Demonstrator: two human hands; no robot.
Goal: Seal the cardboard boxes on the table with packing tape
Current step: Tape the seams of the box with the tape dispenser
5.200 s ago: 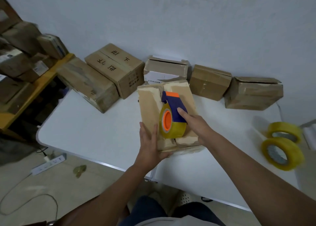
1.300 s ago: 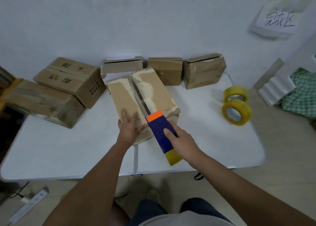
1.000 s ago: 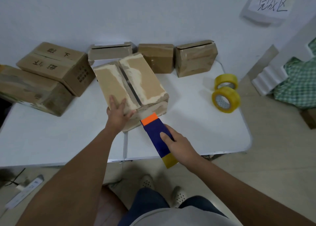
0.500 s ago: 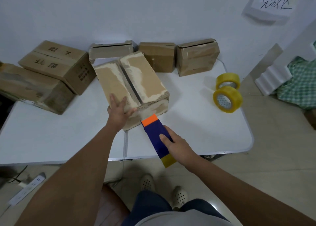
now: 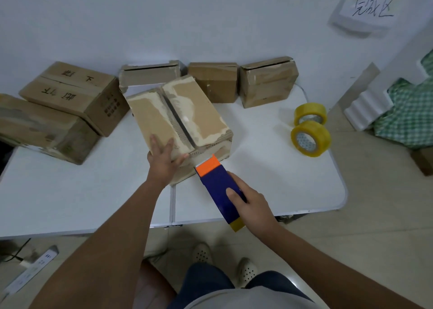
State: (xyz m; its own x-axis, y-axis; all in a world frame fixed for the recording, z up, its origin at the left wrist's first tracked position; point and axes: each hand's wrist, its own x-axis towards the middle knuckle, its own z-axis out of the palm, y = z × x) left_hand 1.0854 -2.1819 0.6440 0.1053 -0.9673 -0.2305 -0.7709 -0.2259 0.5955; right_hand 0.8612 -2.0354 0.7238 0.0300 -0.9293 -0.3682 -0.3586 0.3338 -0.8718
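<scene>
A worn cardboard box (image 5: 194,114) stands mid-table, its two top flaps closed with a strip of tape along the centre seam. My left hand (image 5: 164,161) presses flat on the near left corner of its top, thumb over the front edge. My right hand (image 5: 248,205) grips a blue tape dispenser (image 5: 218,187) with an orange front, its nose against the box's near side face. A yellow roll shows at the dispenser's rear end.
Several other cardboard boxes (image 5: 70,93) line the back and left of the white table (image 5: 269,175). Two yellow tape rolls (image 5: 310,137) lie at the right. A power strip (image 5: 30,273) lies on the floor at left; foam and checked cloth at far right.
The dispenser ran along the box's top seam toward me and down over the near edge. Over the last second both hands hold nearly still.
</scene>
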